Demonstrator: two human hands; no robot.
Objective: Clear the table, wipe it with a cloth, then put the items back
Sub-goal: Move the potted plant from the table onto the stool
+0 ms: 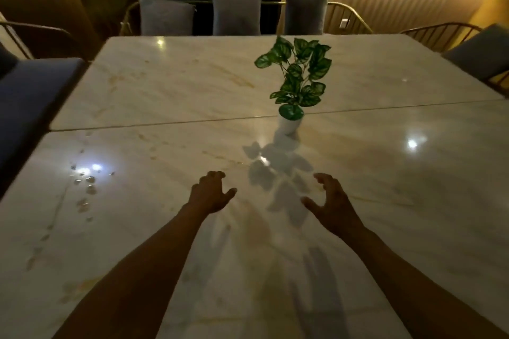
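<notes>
We've got both hands out over the table (385, 173), left hand (210, 191) and right hand (332, 202) spread and curled, holding nothing, well short of the plant (296, 74) that stands a little right of centre in the frame, right on the seam between the two slabs. It looks light to us, likely artificial, but top-heavy — tall leafy stems over a small white pot (289, 125), which may be ceramic and slick. We'd take the pot itself, low, from both sides, not the stems, which would bend. The marble is glossy, so a nudge could slide or tip it. Nothing stands between hands and pot. At the left of the frame sit droplets (88, 179) — wet, but clear of our reach. Cushions (237, 9) line the chairs along the top.
</notes>
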